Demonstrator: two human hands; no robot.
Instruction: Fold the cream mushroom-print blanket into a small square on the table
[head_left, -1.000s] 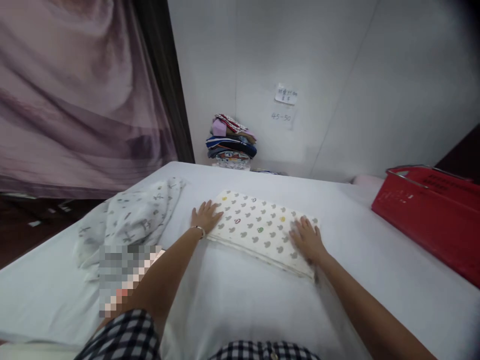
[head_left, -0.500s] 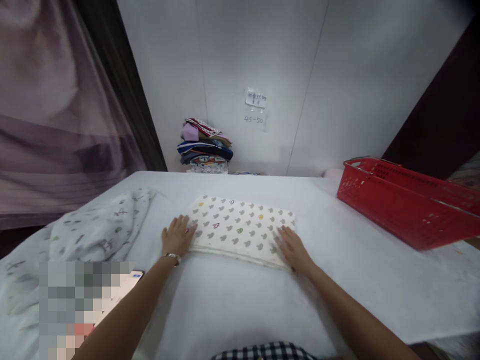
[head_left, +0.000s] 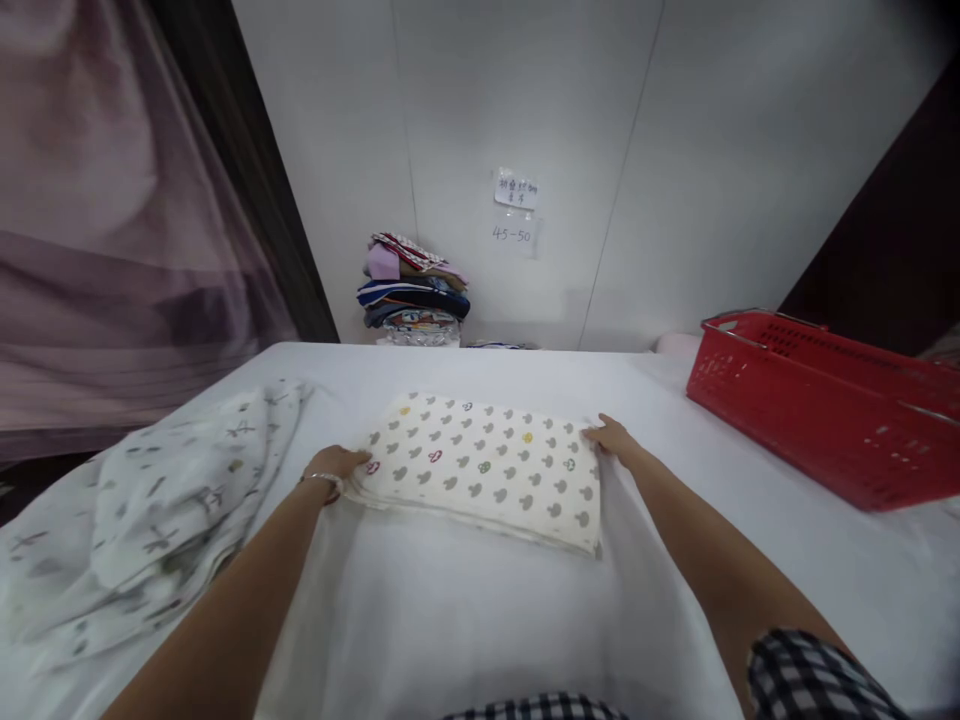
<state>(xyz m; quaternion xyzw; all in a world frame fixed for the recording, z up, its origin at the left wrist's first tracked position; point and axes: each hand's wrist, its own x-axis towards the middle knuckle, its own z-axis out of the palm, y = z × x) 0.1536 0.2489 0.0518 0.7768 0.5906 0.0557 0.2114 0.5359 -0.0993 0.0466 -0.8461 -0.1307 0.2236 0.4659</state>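
Observation:
A cream folded cloth [head_left: 480,465] printed with small grey mushrooms, a few of them coloured, lies flat in front of me. My left hand [head_left: 336,466] grips its left edge, thumb on top and the other fingers mostly out of sight. At the far right side, my right hand [head_left: 611,438] has its fingers closed around the edge near the back corner. The layers show along the cloth's front edge, which slants down to the right.
A loose, crumpled white printed cloth [head_left: 180,480] covers the left of the white table [head_left: 465,610]. The red plastic basket [head_left: 825,410] stands at the right. Behind the table is a stack of folded fabrics [head_left: 414,290], against a wall with paper notes [head_left: 515,210].
Both hands have gone from lying on top of the folded cloth to its side edges, the right one further back. The pixelated patch and device at lower left no longer show.

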